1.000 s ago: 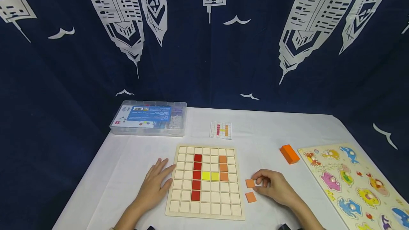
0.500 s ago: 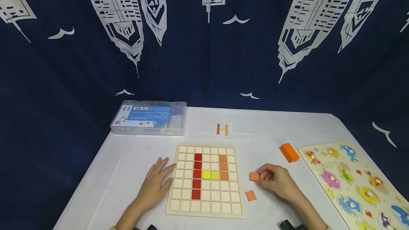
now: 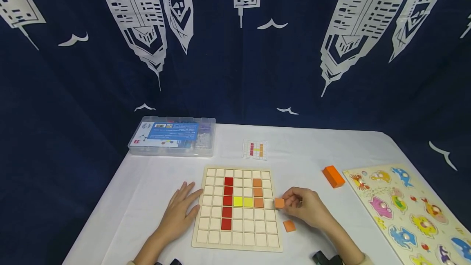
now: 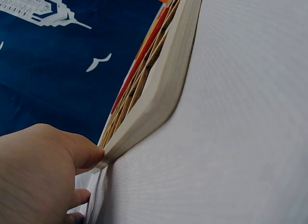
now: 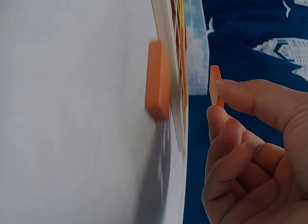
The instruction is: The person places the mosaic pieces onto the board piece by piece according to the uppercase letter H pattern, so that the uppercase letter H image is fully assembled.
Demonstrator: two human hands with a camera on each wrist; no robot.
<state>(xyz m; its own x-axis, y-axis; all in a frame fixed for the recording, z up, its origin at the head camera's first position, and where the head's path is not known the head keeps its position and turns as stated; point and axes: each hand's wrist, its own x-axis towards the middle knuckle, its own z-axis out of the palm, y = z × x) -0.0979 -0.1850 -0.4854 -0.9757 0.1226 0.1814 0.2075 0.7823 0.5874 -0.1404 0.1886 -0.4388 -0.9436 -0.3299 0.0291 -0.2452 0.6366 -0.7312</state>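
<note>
A wooden grid board (image 3: pixel 237 238) lies on the white table, with a column of red tiles (image 3: pixel 227 201), two yellow tiles (image 3: pixel 243 202) and three orange tiles (image 3: pixel 258 193) set in its cells. My left hand (image 3: pixel 179 209) rests at the board's left edge, fingers extended; in the left wrist view its thumb (image 4: pixel 86 151) touches the rim. Between thumb and finger my right hand (image 3: pixel 307 207) pinches an orange square tile (image 3: pixel 279 203), held at the board's right edge. The right wrist view shows this pinched tile (image 5: pixel 214 84) raised off the table. Another orange tile (image 3: pixel 289 226) lies beside the board.
Behind the board lies a small pattern card (image 3: pixel 254 149). A clear plastic case (image 3: pixel 171 136) sits at the back left. To the right are an orange block (image 3: pixel 333 176) and a wooden animal puzzle (image 3: pixel 401 212). A dark blue curtain (image 3: pixel 235 72) hangs behind.
My right hand has picked an orange tile up off the table and carried it left to the board's right edge. The left hand has stayed in place.
</note>
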